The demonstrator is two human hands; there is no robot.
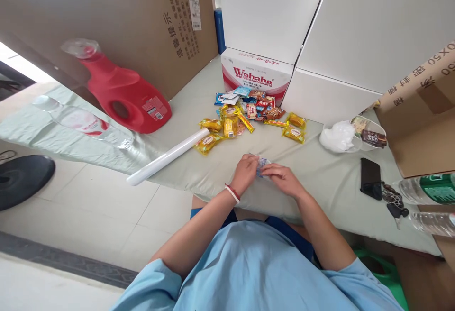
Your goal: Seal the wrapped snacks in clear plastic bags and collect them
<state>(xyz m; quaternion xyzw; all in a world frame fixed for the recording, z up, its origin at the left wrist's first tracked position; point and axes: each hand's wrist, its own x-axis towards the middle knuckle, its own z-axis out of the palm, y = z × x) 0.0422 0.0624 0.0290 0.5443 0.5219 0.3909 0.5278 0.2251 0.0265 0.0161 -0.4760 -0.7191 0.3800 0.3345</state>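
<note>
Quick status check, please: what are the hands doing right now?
Left hand and right hand both pinch one small blue packet. Snack pile beyond, untouched. Nothing between.

Storeroom-like spot: stacked cartons (373, 31), Wahaha box (254, 74), tiled floor (88, 206).

Glossy plastic snack wrappers (249, 114) lie on matt cloth table cover (199, 159), beside a shiny red plastic jug (124, 95) and plain cardboard box (117, 22).
</note>
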